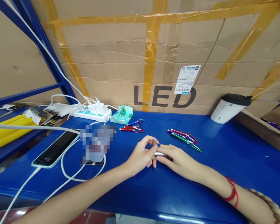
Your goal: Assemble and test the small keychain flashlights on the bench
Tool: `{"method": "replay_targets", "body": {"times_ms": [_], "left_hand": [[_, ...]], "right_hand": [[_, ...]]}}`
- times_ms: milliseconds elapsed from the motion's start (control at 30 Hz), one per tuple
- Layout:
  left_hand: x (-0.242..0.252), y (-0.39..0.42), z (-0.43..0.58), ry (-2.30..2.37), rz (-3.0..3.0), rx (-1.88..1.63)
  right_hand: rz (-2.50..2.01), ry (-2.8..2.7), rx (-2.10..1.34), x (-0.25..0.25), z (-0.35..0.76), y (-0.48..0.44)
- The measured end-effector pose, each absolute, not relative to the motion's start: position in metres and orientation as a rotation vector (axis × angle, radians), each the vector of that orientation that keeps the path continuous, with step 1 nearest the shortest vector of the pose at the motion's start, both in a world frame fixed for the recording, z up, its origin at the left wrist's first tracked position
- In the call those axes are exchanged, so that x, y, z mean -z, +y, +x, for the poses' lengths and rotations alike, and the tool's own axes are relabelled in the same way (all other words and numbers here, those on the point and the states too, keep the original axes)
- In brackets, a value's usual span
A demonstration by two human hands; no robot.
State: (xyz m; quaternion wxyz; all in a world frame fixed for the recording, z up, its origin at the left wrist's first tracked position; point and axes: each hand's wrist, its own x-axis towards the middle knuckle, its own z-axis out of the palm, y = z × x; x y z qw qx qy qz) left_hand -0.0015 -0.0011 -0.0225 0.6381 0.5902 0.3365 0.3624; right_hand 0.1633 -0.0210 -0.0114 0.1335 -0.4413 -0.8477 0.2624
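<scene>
My left hand and my right hand meet over the blue table, both pinched on a small silver pen held between their fingertips. Only a short silver stretch of the pen shows. A red string circles my right wrist. Several coloured pens with clips lie just beyond my right hand. More red and blue pens lie beyond my left hand.
A phone on a white cable lies at the left, beside a blurred object. A white power strip, a teal packet and a lidded white cup stand along a taped "LED" cardboard box. Yellow material sits far left.
</scene>
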Motion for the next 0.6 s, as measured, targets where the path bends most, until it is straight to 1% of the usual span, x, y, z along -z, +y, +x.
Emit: {"method": "replay_targets", "body": {"times_ms": [100, 333, 600], "left_hand": [[0.023, -0.002, -0.002, 0.778, 1.395, -0.842], [0.022, 0.005, -0.007, 1.031, 1.412, -0.963], [0.025, 0.008, -0.007, 1.032, 1.397, -0.959]], "right_hand": [[-1.306, -2.437, -0.775, 0.011, 0.163, -0.02], [-1.52, -2.316, -0.658, 0.017, 0.167, -0.013], [-1.568, -2.267, -0.703, 0.013, 0.166, -0.017]]}}
